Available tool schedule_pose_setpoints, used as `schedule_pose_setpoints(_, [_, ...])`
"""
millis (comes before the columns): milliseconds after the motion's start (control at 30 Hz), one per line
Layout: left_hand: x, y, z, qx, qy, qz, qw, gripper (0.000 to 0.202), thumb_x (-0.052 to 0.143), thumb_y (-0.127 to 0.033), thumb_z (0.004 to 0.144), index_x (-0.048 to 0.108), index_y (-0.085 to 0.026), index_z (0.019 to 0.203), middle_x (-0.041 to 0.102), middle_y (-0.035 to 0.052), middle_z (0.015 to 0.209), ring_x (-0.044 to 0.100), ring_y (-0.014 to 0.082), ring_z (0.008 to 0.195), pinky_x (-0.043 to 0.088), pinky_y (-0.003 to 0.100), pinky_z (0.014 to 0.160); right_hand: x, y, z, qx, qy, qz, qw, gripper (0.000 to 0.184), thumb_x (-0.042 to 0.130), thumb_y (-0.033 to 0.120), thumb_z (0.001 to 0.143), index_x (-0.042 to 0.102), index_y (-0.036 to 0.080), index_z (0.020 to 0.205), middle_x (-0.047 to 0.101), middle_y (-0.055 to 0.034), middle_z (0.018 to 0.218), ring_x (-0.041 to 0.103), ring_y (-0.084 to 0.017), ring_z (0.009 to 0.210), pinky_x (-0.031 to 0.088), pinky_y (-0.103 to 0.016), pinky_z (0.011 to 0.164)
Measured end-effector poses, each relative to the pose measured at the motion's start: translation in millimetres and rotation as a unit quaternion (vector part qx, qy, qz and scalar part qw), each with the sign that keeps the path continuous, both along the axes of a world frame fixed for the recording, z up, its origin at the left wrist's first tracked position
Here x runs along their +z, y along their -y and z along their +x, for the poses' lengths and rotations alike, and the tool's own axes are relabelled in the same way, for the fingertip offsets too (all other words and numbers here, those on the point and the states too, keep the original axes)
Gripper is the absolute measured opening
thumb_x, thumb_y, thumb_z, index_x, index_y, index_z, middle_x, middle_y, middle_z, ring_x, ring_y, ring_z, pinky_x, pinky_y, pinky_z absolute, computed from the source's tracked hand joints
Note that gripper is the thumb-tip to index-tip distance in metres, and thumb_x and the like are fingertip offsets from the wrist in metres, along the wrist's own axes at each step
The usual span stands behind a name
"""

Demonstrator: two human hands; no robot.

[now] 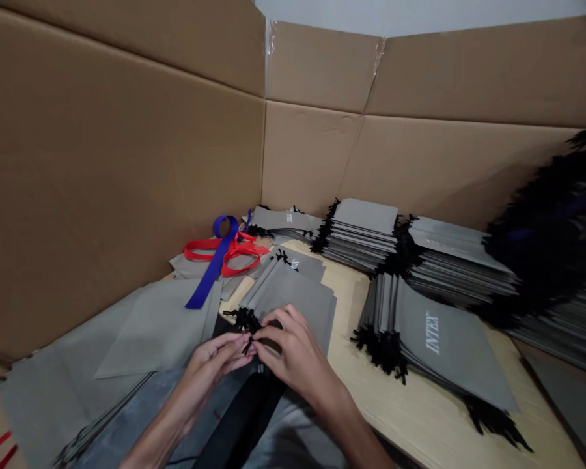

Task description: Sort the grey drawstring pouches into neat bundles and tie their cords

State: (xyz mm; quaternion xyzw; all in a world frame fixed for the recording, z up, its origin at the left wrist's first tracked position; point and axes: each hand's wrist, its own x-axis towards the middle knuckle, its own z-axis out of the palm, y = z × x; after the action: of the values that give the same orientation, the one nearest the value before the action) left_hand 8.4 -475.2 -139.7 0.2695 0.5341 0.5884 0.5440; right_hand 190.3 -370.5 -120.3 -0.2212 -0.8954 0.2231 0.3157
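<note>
Near the table's front edge my left hand point(219, 355) and my right hand point(293, 345) meet, both with fingertips pinched on a black drawstring point(249, 344). The cord's short ends poke out between the fingers. Just beyond them lies a small pile of grey drawstring pouches point(293, 290), with knotted black cord ends point(247, 319) bunched at its near left corner. Whether the pinched cord belongs to the top pouch is hidden by my fingers.
Grey fabric pieces point(156, 326) spread at the left, with red ribbon point(241, 254) and blue ribbon point(209, 277) behind. Printed pouches point(449, 332) lie fanned at the right; taller stacks point(361, 228) stand behind. Cardboard walls point(317, 150) enclose the table point(356, 326).
</note>
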Motion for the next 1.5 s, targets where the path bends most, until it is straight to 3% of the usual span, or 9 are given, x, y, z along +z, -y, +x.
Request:
schedule_pose_setpoints(67, [-1.8, -0.7, -1.8, -0.01, -0.04, -0.003, 0.999, 0.044, 0.094, -0.05, 0.076, 0.087, -0.019, 0.107, 0.086, 0.0088, 0.114, 0.078, 0.0287, 0.113, 0.061, 0.034, 0.105, -0.6, -0.6, 1.1, 0.004, -0.005, 0.004, 1.0, 0.01, 0.074, 0.022, 0.099, 0.079, 0.025, 0.107, 0.071, -0.0059, 0.113, 0.06, -0.026, 0.112, 0.055, -0.042, 0.096])
schedule_pose_setpoints(233, [-14.2, -2.4, -4.4, 0.031, -0.087, -0.014, 0.996, 0.044, 0.098, -0.047, 0.07, 0.087, -0.022, 0.105, 0.087, 0.0072, 0.108, 0.078, 0.024, 0.101, 0.062, 0.028, 0.091, 1.0, -0.7, 1.8, 0.011, -0.009, 0.015, 1.0, 0.01, 0.074, 0.02, 0.099, 0.078, 0.024, 0.107, 0.071, -0.0058, 0.112, 0.061, -0.025, 0.11, 0.055, -0.041, 0.095])
schedule_pose_setpoints(433, [-15.4, -3.1, -0.4, 0.058, -0.106, -0.005, 0.993, 0.044, 0.097, -0.05, 0.069, 0.087, -0.021, 0.101, 0.087, 0.0093, 0.106, 0.079, 0.0276, 0.104, 0.061, 0.032, 0.093, 6.0, -2.3, 2.4, 0.014, 0.009, 0.045, 0.999, 0.008, 0.074, 0.021, 0.098, 0.077, 0.025, 0.104, 0.072, -0.006, 0.102, 0.062, -0.025, 0.104, 0.055, -0.04, 0.09])
schedule_pose_setpoints(933, [-20.5, -2.8, -0.4, 0.06, -0.153, 0.015, 0.986, 0.033, 0.093, -0.05, 0.075, 0.088, -0.023, 0.094, 0.088, 0.0064, 0.101, 0.079, 0.0245, 0.098, 0.06, 0.028, 0.09, 2.7, -2.7, 4.2, 0.024, 0.019, 0.067, 0.997, 0.006, 0.073, 0.02, 0.098, 0.076, 0.025, 0.1, 0.074, -0.0035, 0.095, 0.061, -0.024, 0.097, 0.05, -0.038, 0.087])
schedule_pose_setpoints(1133, [-13.2, -3.5, 6.8, 0.079, -0.161, 0.02, 0.984, 0.033, 0.093, -0.05, 0.071, 0.088, -0.023, 0.089, 0.088, 0.0072, 0.098, 0.08, 0.0271, 0.098, 0.062, 0.031, 0.09, 2.1, -2.2, 3.0, 0.018, 0.014, 0.062, 0.998, 0.006, 0.074, 0.02, 0.097, 0.075, 0.025, 0.1, 0.074, -0.0026, 0.094, 0.061, -0.023, 0.096, 0.049, -0.038, 0.087])
schedule_pose_setpoints(1500, [-12.2, -4.9, 18.1, 0.105, -0.156, 0.019, 0.982, 0.035, 0.095, -0.053, 0.068, 0.089, -0.024, 0.087, 0.088, 0.0068, 0.097, 0.08, 0.0275, 0.098, 0.062, 0.032, 0.093, -2.4, 1.6, 3.6, -0.015, 0.011, 0.047, 0.999, 0.008, 0.069, 0.018, 0.097, 0.07, 0.025, 0.099, 0.074, -0.0013, 0.096, 0.062, -0.024, 0.099, 0.047, -0.04, 0.095])
